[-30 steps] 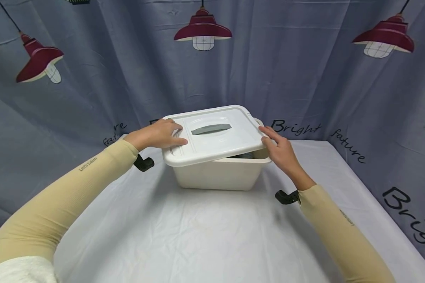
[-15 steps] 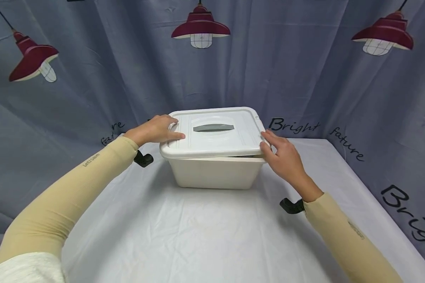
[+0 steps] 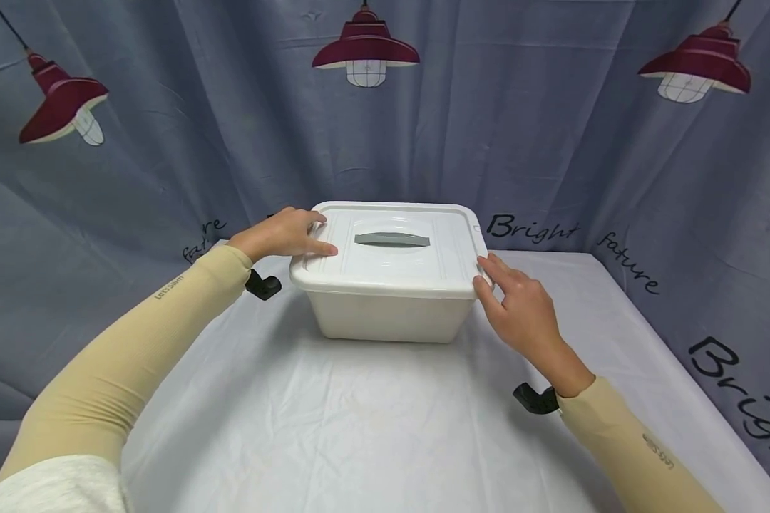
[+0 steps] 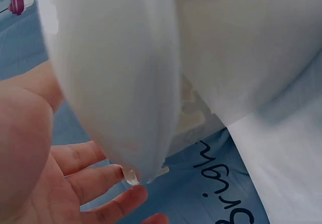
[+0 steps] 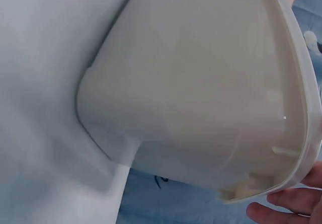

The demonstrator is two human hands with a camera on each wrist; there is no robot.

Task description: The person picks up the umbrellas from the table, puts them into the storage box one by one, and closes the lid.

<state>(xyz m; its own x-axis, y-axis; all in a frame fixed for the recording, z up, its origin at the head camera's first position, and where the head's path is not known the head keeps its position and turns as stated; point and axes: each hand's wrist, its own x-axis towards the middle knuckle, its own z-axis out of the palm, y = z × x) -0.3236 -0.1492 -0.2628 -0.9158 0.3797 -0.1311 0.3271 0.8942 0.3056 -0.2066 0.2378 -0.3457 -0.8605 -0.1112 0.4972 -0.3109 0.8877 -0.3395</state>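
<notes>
A white plastic storage box [image 3: 385, 317] stands on the table, its white lid [image 3: 334, 267] lying level over the rim. My left hand [image 3: 284, 234] rests at the lid's left edge, thumb and forefinger on top. The left wrist view shows its other fingers [image 4: 100, 183] straight and spread beside the lid's corner. My right hand [image 3: 522, 306] touches the front right corner, with thumb and fingertips on the edge. In the right wrist view, some of its fingers [image 5: 297, 200] lie just outside the rim. The lid hides the box's inside.
A grey handle [image 3: 391, 240] crosses the lid's middle. White cloth covers the table [image 3: 385, 427]. Behind it hangs a blue-grey curtain [image 3: 257, 107] printed with red lamps and lettering. Black wrist mounts [image 3: 263, 285] hang below both wrists.
The lid has gone from tilted and askew, with a gap at the right, to level over the box. My right hand moved down and nearer with its corner; my left stayed at the left edge.
</notes>
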